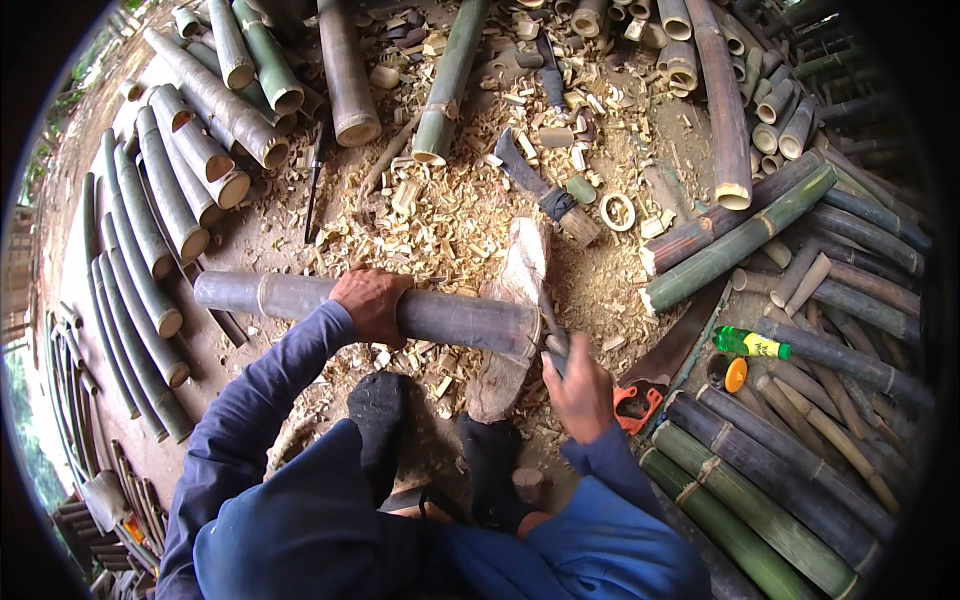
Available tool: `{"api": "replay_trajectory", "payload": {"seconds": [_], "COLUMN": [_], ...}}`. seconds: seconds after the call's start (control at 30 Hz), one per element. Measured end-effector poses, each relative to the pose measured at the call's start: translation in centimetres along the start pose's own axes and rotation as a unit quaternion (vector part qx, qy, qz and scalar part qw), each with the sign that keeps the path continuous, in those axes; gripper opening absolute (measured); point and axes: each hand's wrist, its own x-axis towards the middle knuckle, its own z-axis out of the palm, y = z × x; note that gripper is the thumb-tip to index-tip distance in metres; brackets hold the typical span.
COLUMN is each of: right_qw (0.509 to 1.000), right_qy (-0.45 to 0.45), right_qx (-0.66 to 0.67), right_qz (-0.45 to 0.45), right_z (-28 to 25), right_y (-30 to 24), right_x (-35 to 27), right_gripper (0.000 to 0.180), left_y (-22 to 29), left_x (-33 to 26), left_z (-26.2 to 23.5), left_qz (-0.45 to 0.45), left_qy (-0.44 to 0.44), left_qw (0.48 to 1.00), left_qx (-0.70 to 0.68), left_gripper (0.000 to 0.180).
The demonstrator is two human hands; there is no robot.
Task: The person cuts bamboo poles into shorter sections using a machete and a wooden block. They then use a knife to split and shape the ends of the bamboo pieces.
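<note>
Left hand (pixel 370 303): we are clasping the bamboo pole (pixel 470 318), fingers curled round | Right hand (pixel 582 385): we are holding a dark tool (pixel 556 346), fist closed | Pole: we are resting it across the wooden block (pixel 495 388) | Risk: its round wall could be rolling, skidding the tool toward our feet (pixel 490 465)

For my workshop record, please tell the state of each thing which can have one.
Bamboo pole: in left grip, across wooden block
Dark-handled tool: in right grip
Big knife: lying, unheld
Green bottle: lying, capped
Bamboo ring: lying flat
Orange-handled tool: lying, unheld
Wood shavings: scattered
</note>
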Motion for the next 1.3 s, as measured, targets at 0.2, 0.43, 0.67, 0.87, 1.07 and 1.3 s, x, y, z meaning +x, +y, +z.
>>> {"api": "replay_trajectory", "payload": {"seconds": [0.2, 0.43, 0.67, 0.87, 1.07, 1.3], "right_qw": [0.999, 1.0, 0.998, 0.994, 0.997, 0.991], "right_qy": [-0.032, 0.025, 0.022, -0.008, 0.019, -0.065], "right_qx": [-0.009, -0.017, 0.046, -0.107, 0.059, -0.105], "right_qz": [0.035, 0.002, -0.023, 0.021, -0.035, 0.059], "right_z": [-2.5, 0.2, -3.7, 0.2, -4.1, -0.2], "right_y": [-1.7, 1.3, -4.3, 2.5, -4.1, 3.6], "right_x": [-0.1, -1.0, -0.5, 0.3, -0.1, 0.3], "right_gripper": [0.038, 0.035, 0.033, 0.033, 0.034, 0.034], "left_y": [0.4, 1.6, 1.4, 1.6, 1.1, 1.5], "left_x": [-0.7, -0.7, -1.2, -0.8, -1.9, -2.2], "left_z": [1.4, 1.6, 1.2, 1.7, 3.1, 4.7], "left_qz": [0.013, 0.034, 0.019, 0.031, 0.007, 0.013], "left_qy": [0.104, 0.177, 0.169, 0.164, 0.211, 0.271], "left_qw": [0.994, 0.983, 0.985, 0.986, 0.976, 0.96], "left_qx": [0.024, 0.033, 0.025, 0.021, 0.051, 0.072], "left_gripper": [0.059, 0.059, 0.055, 0.055, 0.064, 0.063]}}
